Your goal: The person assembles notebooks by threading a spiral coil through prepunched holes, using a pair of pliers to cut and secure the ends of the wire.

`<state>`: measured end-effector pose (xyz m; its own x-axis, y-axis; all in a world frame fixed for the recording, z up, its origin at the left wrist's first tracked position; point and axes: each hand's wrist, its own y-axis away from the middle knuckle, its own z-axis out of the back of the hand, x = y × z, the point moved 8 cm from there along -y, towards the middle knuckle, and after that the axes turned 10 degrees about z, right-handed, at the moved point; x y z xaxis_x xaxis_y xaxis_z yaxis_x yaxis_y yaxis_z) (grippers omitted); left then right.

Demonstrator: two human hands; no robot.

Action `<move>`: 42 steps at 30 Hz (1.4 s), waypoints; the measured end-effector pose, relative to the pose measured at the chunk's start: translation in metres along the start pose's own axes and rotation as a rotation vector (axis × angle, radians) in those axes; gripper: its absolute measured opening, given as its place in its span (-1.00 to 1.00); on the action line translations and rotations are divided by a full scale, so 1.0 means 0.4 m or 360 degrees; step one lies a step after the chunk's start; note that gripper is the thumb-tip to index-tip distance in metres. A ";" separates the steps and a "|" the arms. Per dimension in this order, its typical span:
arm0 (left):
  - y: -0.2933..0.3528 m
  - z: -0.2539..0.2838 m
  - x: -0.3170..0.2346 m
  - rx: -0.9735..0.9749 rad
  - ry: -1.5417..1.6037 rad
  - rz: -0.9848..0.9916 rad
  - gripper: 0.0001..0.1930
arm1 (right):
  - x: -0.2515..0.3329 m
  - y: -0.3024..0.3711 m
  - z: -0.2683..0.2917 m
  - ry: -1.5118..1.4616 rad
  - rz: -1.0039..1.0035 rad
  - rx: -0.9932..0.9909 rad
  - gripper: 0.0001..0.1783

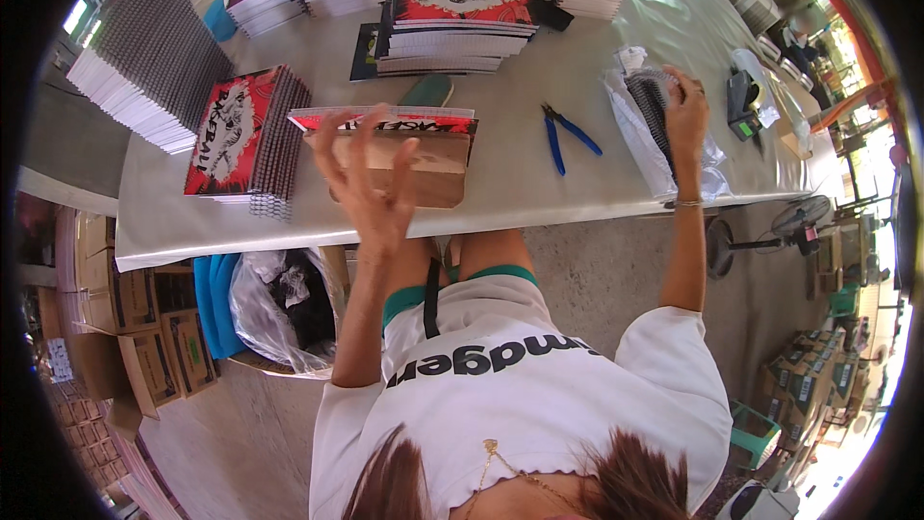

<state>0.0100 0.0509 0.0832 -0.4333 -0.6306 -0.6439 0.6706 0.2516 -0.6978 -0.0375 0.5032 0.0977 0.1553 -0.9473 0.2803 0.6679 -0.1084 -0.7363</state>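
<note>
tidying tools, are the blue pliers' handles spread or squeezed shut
Spread: the blue-handled pliers lie on the table, a gap between their handles; jaws too small to judge.

We see fan [801,215], green stool [758,435] lower than right fingers [689,91]; brown boxes [154,366], clear bag [255,313] lower than left fingers [328,154].

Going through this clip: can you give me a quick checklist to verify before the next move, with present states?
1. Left hand open: ok, fingers spread over the red-covered booklet.
2. Wooden block in place: ok, at the booklet's near side.
3. Right hand at the black spiral coils: ok, fingers at their upper end.
4. Firm right-hand grip on a coil: cannot tell.
5. Blue-handled pliers clear of both hands: ok, lying between them.
</note>
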 end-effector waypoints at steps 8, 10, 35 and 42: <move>0.025 -0.044 -0.063 0.0143 0.0188 -0.0046 -0.67 | -0.291 0.048 -0.071 0.1166 -0.0227 0.0419 -0.77; 0.029 -0.026 -0.054 0.0054 0.0082 -0.0023 -0.71 | -0.288 0.052 -0.069 0.1166 -0.0096 0.0359 -0.78; 0.000 -0.174 -0.073 0.0348 -0.0396 -0.0052 -0.61 | 0.531 0.078 -0.161 -0.1240 0.0192 0.0544 -0.78; -0.009 -0.160 -0.080 0.0328 -0.0390 -0.0103 -0.66 | 0.554 0.085 -0.174 -0.1181 0.0246 0.0580 -0.77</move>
<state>-0.0169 0.1173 0.0862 -0.3378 -0.8048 -0.4880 0.7650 0.0673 -0.6405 -0.0309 0.2686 0.0920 0.6176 -0.4857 0.6186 0.7733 0.2314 -0.5903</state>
